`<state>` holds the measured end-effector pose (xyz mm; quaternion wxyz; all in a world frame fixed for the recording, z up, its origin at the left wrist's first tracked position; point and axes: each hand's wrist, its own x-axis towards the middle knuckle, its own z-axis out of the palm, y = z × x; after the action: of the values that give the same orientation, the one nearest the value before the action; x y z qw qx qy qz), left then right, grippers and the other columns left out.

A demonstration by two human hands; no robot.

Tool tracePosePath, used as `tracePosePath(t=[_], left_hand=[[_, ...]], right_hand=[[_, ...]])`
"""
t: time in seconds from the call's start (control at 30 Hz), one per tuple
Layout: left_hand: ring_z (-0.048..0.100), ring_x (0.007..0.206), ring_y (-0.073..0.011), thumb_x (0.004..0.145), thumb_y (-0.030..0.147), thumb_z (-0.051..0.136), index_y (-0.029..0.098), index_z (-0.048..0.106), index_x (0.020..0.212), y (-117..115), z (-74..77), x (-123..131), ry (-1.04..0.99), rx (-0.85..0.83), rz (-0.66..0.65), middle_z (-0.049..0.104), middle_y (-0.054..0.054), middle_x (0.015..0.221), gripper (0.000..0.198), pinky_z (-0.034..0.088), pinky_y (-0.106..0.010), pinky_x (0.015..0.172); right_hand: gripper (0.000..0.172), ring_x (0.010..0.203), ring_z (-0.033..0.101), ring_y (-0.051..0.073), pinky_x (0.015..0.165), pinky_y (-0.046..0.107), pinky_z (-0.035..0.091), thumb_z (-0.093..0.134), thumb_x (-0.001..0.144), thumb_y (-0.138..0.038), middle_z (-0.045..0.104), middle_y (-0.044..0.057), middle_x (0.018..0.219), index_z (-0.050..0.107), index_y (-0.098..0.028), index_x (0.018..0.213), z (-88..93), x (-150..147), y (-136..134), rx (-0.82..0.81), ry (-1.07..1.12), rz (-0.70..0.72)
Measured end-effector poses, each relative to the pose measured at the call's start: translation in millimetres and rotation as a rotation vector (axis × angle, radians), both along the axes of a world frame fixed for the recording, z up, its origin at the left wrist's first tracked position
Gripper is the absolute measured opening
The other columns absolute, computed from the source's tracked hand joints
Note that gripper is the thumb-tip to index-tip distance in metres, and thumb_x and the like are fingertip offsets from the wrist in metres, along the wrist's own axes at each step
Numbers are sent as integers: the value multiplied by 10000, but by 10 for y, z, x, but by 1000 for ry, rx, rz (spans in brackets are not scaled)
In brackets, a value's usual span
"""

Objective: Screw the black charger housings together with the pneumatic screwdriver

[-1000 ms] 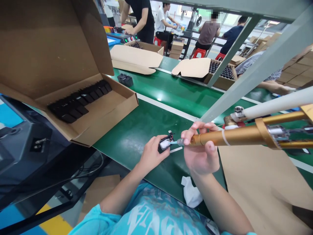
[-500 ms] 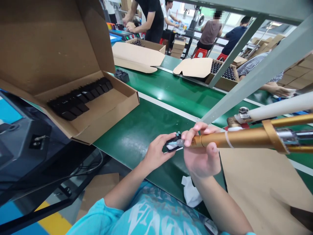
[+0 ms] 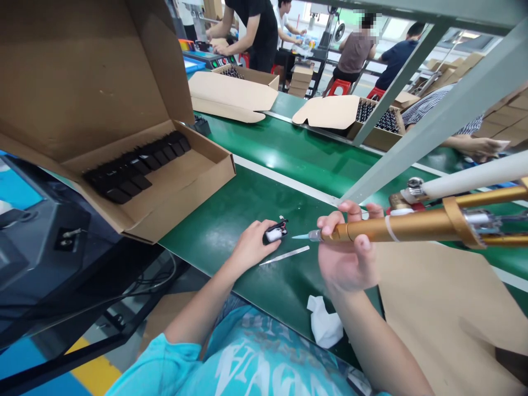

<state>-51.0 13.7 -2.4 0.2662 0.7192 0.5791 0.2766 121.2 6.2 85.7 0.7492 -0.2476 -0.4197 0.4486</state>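
Observation:
My left hand (image 3: 252, 243) is closed around a small black casing (image 3: 274, 233) with a white part inside and thin wires at its far end. In my right hand (image 3: 346, 250) is a gold-coloured glue dispenser (image 3: 383, 229), gripped near its front. Its pale, tapered needle tip (image 3: 302, 236) points at the casing, with a gap between them. Beneath both, thin metal tweezers (image 3: 285, 256) lie on the green work surface (image 3: 214, 239). A crumpled white tissue (image 3: 324, 323) rests close to my right forearm.
On the left, an open cardboard box (image 3: 198, 190) holds rows of black casings (image 3: 138, 162). A slanted grey frame post (image 3: 416, 124) rises ahead on the right. Cardboard (image 3: 445, 297) lies to the right. Several co-workers are across the line, near boxes of black parts (image 3: 379, 118).
My left hand has moved left with the casing, away from the needle tip. The dispenser has shifted slightly right, and the tweezers on the surface have come into view.

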Motion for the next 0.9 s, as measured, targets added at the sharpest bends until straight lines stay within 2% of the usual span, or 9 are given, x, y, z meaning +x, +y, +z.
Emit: tracePosePath(t=[0.1,0.23,0.3,0.4,0.53,0.67,0.73,0.83,0.9], left_hand=[[655,992,-255,779,355,716,245,601,1169,99,-19,-167,-26,-139,-85,691,-41,1096,422,520,-378,866],[566,1245,-284,785,518,694,238,497,1342,280,27,-243,-168,-291,-197,574,-94,1385,654,470,-415,1023],[519,1312,-268,826,486,653,224,481,1363,383,34,-211,-258,-312,-259,537,-101,1436,621,417,-416,1093],[603,1216,-236,869,386,588,205,562,1254,478,2,-129,-348,-307,-359,647,-90,1303,426,451,-388,1058],[696,985,-186,848,251,546,208,583,1112,449,-55,-63,-331,-137,-302,738,-30,1035,270,524,-325,912],[655,844,-167,788,166,527,207,614,984,360,-12,-93,-103,97,-257,699,-18,938,218,520,-303,804],[630,862,-182,810,153,499,197,628,1036,307,47,-128,30,174,-293,677,-44,952,264,519,-314,790],[600,951,-212,905,185,461,179,570,1245,203,116,-166,157,229,-350,679,-75,1014,357,522,-348,836],[594,987,-219,965,240,444,182,537,1307,129,115,-165,193,258,-326,694,-79,1065,359,524,-362,866]], right_hand=[[317,636,557,106,699,343,515,662,748,-345,555,-11,1027,558,-340,1048,-40,100,16,-19,46,-13],[281,648,581,103,712,335,514,673,755,-308,575,-10,1026,583,-315,1021,-88,258,7,-33,71,-27],[277,642,587,105,702,334,510,675,751,-298,585,-10,1012,591,-308,1015,-114,342,-10,-43,65,-41],[302,623,591,110,676,332,502,683,736,-293,596,-12,988,596,-306,1025,-157,478,-41,-58,46,-51],[330,610,599,120,650,333,490,690,725,-286,612,-8,969,597,-301,1041,-212,659,-67,-81,25,-50],[330,603,597,123,629,326,477,683,718,-271,621,-4,958,604,-292,1038,-249,792,-61,-83,24,-97],[322,599,597,121,624,322,472,684,717,-265,621,-6,955,609,-293,1029,-260,834,-47,-82,30,-117],[319,605,602,123,627,322,471,688,718,-259,622,-8,954,618,-298,1026,-271,876,-26,-90,30,-115],[312,610,605,121,626,319,468,689,723,-250,622,-6,953,625,-295,1025,-273,894,-17,-91,25,-106]])
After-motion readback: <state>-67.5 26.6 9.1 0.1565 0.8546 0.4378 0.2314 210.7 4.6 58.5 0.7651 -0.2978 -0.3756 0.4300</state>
